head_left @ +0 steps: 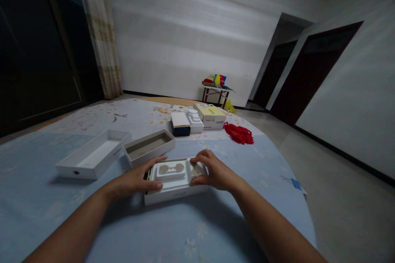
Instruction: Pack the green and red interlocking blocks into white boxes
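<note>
On the table before me lies an open white box with a white molded tray inside it. The tray has a raised block with a beige dumbbell-shaped recess. My left hand grips the left end of the box, its thumb resting on the tray's near left corner and its fingers along the far side. At the right end, my right hand has its thumb and fingers closed around a small pale piece in the tray. That piece is partly covered, and I cannot make out what it is.
Two open box parts, a white one and a grey-lined one, lie to the left. Behind stand a black-and-white box, a white molded piece and a yellow-topped box. Red knitted cloth lies right of them.
</note>
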`<state>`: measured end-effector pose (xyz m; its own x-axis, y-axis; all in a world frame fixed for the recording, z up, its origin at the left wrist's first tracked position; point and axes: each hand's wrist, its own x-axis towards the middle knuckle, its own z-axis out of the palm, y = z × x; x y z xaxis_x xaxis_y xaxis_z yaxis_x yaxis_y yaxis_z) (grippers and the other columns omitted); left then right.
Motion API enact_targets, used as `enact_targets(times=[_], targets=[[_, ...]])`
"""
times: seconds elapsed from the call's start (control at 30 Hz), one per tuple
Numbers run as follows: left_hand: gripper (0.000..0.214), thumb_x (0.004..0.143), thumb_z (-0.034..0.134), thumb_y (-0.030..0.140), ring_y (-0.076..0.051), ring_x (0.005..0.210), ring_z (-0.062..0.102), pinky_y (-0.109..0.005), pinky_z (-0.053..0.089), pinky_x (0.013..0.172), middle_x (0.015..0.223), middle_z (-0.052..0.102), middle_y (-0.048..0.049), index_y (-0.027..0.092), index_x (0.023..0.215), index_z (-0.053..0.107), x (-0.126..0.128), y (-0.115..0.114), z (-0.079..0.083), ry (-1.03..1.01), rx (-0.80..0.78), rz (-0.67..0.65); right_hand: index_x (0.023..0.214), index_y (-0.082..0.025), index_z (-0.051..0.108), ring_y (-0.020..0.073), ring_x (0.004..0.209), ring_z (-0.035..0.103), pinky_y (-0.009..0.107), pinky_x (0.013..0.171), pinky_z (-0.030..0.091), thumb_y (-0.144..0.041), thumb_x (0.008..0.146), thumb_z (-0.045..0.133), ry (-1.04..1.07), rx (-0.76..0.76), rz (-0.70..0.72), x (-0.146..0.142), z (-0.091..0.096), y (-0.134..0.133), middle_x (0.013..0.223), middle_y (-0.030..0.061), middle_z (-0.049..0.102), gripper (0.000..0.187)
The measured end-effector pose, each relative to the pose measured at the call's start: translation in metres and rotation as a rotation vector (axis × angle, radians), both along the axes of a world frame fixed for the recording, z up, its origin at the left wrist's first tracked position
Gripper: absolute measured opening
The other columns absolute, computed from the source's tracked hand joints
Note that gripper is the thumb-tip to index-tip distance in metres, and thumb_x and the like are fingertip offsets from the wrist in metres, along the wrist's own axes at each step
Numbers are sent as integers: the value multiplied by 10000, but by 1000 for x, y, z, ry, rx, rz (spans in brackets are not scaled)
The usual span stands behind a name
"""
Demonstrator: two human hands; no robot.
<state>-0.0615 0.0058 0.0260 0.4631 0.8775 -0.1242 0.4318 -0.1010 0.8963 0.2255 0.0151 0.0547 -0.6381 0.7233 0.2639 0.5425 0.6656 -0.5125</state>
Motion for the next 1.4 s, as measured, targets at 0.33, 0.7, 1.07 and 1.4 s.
enact_targets(times=[0.33,0.7,1.07,1.4], targets=[[813,684,632,413,-212,1194,434,-324,313,1013,1302,490,-52,219,1356,217,2,-4,7,13,-22,-69,1140,-232,522,199,1041,455,350,940,371,-475,545,749,121,-108,4,4,-1,4,1098,67,447,682],[820,665,628,489,-244,1252,375,-364,266,1050,1403,380,-61,237,1360,273,-12,10,-10,-12,73,-22,1398,-281,110,265,1312,184,415,1047,246,-494,424,783,86,-296,76,32,-31,29,1447,97,143,1203],[824,608,634,553,-273,1238,396,-376,299,1040,1360,450,-52,249,1325,363,-13,15,-13,39,107,26,1388,-278,188,260,1283,261,370,1035,282,-460,416,799,42,-340,84,24,-28,28,1415,82,247,1163],[890,569,582,660,-303,1218,416,-390,324,1027,1348,467,-38,295,1342,335,-16,18,-18,-37,34,14,1344,-235,292,225,1177,418,395,945,379,-475,595,715,331,-416,-159,64,-15,55,1362,127,345,894]])
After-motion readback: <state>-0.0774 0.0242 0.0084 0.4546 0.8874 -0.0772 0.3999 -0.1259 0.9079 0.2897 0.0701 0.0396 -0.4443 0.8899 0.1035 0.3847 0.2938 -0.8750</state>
